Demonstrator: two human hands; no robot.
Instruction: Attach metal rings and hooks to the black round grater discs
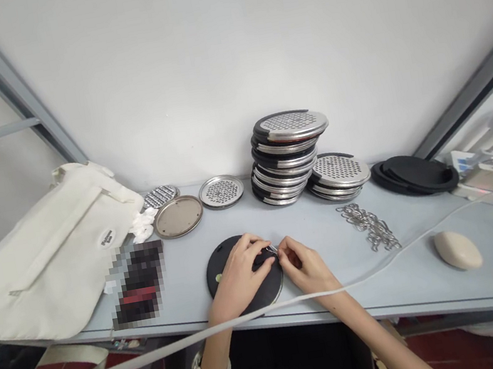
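Observation:
A black round disc lies flat near the table's front edge, a small pale green spot showing on its left part. My left hand lies over it, with thumb and fingers bent and closed on a dark part near its right rim. At that rim my right hand is closed in a pinch on a small metal wire clip. The clip's far end reaches between the fingertips of my left hand; how it meets the disc is hidden. To the right lies a loose pile of similar metal clips.
Behind stand a tall stack and a shorter stack of perforated metal plates with black discs. Black lids, a beige computer mouse, a metal tray, a perforated plate and a cream bag surround. A white cable crosses in front.

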